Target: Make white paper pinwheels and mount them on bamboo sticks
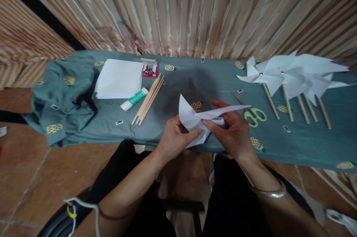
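Note:
A white paper pinwheel [187, 112] with curled, pointed blades is held above the front edge of the cloth-covered table. My left hand [177, 134] pinches its left side, thumb pressed near the middle. On the other side, my right hand [231, 131] grips the folded blades, with its thumb close to the centre and its fingers behind the paper. Both hands are closed on the pinwheel. Just beyond my right hand lie scissors [254, 117] with light green handles. No stick shows on the held pinwheel.
Left on the grey-green cloth [217, 80] are a stack of white paper [119, 77], a glue tube [134, 99], several wooden sticks [149, 99] and a small red box of metal pins [150, 69]. Several finished pinwheels [301, 71] on sticks lie right. A pleated curtain [178, 13] hangs behind.

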{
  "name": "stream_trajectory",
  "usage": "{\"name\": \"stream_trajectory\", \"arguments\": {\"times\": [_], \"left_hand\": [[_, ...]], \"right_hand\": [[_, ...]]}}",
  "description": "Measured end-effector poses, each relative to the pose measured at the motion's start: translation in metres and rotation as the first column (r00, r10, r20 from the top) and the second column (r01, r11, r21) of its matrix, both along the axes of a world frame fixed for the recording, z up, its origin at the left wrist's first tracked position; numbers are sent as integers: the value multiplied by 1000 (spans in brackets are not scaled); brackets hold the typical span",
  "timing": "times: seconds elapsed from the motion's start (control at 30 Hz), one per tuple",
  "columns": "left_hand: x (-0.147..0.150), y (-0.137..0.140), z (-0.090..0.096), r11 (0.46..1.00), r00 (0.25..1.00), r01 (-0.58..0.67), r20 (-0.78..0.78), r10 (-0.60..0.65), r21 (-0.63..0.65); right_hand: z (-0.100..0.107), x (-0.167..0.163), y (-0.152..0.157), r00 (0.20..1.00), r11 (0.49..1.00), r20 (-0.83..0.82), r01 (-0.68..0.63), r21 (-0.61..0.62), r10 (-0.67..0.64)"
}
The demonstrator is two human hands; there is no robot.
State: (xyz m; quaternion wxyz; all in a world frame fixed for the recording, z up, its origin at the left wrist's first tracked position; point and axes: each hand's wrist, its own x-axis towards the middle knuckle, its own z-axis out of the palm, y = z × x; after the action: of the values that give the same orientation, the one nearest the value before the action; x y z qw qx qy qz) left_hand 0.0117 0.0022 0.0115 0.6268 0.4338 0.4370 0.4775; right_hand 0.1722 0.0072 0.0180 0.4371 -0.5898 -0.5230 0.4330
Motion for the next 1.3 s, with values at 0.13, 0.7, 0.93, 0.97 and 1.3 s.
{"name": "stream_trajectory", "arguments": {"times": [0.13,0.7,0.93,0.97,1.3], "left_hand": [[1,0,1,999,1000,-4,-4,4,-31],[-16,6,7,998,997,58,46,-57,-7],[-84,47,-5,912,549,-70,-748,374,405],[-90,50,-7,908,444,-12,-812,380,418],[-96,62,-16,924,158,154,-932,326,349]], "right_hand": [[-2,0,-1,998,1000,58,6,18,-7],[9,2,4,999,999,32,-4,33,3],[6,8,8,999,999,31,33,6,-33],[4,9,8,999,1000,29,24,-4,-24],[-3,7,5,999,994,5,-50,-98,50]]}}
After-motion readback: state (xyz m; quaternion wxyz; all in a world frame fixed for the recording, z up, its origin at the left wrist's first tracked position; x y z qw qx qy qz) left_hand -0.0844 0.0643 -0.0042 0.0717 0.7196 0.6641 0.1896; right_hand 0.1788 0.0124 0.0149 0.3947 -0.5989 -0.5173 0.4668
